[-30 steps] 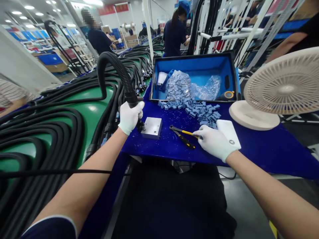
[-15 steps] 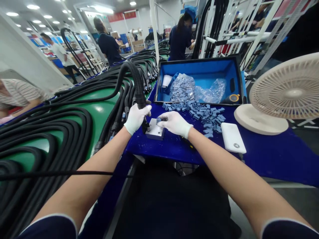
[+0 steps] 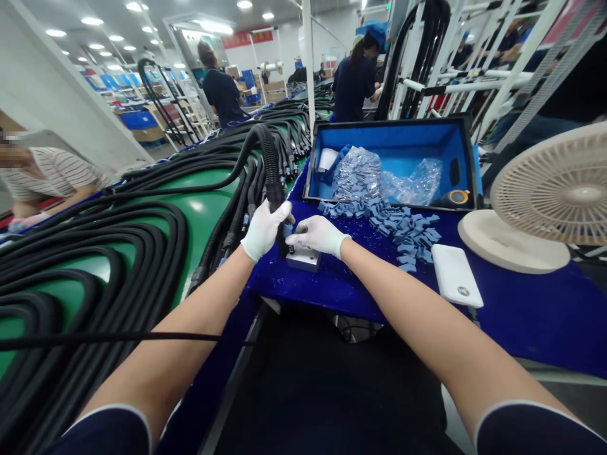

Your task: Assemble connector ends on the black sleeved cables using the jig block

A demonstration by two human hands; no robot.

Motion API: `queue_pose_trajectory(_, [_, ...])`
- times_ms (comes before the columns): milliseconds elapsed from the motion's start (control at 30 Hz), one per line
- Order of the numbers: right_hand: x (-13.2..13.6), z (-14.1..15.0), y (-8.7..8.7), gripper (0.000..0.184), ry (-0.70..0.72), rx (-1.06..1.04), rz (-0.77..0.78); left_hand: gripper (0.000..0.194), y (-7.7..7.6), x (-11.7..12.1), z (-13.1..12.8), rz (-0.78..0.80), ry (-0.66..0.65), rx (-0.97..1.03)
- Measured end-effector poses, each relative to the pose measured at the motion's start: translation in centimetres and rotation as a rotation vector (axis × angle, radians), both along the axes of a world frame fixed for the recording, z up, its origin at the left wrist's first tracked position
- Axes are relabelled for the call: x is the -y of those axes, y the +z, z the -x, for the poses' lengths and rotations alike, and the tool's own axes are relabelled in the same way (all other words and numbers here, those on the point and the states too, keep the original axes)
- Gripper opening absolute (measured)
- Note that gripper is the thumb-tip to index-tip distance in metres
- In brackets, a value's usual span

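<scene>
Our right hand (image 3: 318, 235) shifted to hose (image 3: 270, 165) end, seemingly pinching blue clip (image 3: 288, 230); left hand (image 3: 263, 230) closed round hose. We judge fitting underway; next needs aligned pressing.

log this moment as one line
left hand: grips black hose; right hand: at hose's lower end, by metal block; blue pieces: heaped by bin

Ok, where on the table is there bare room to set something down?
Widest: the table right of the power bank, nearer than the fan base. A narrow, speckled strip lies between block and near edge. Crowded: around the block, where left hand and right hand meet, and the clips before the box.
</scene>
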State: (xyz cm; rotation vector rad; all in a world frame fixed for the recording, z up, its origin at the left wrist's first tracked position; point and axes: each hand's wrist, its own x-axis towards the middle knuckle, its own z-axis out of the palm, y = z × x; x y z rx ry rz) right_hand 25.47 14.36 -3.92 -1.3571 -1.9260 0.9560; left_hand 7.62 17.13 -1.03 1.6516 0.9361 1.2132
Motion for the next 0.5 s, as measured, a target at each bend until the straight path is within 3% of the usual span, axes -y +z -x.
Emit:
queue_pose_trajectory(67, [0.5, -0.3, 0.1, 0.048, 0.025, 0.024, -0.023, 0.038, -0.3, -0.3, 3.4, 0.018, 0.141, 0.051])
queue_pose_trajectory(133, [0.8, -0.6, 0.0, 0.042, 0.043, 0.022, -0.048, 0.043, -0.9, 0.0, 8.5, 0.069, 0.337, -0.034])
queue_pose_trajectory(200, [0.8, -0.8, -0.4, 0.034, 0.048, 0.035, -0.07, 0.049, -1.5, 1.5, 14.5, 0.139, 0.502, -0.413])
queue_pose_trajectory(333, [0.4, -0.5, -1.2, 0.023, 0.032, 0.123, -0.129, 0.045, -2.6, 7.4, 24.5, 0.297, 0.586, -0.742])
queue_pose_trajectory(400, [0.5, -0.2, -1.5, 0.022, 0.015, 0.147, -0.127, 0.041, -3.5, 10.5, 27.3, 0.367, 0.615, -0.865])
queue_pose_trajectory(500, [0.7, 0.1, -1.8, 0.022, -0.016, 0.161, -0.108, 0.046, -5.2, 14.1, 29.2, 0.476, 0.661, -1.009])
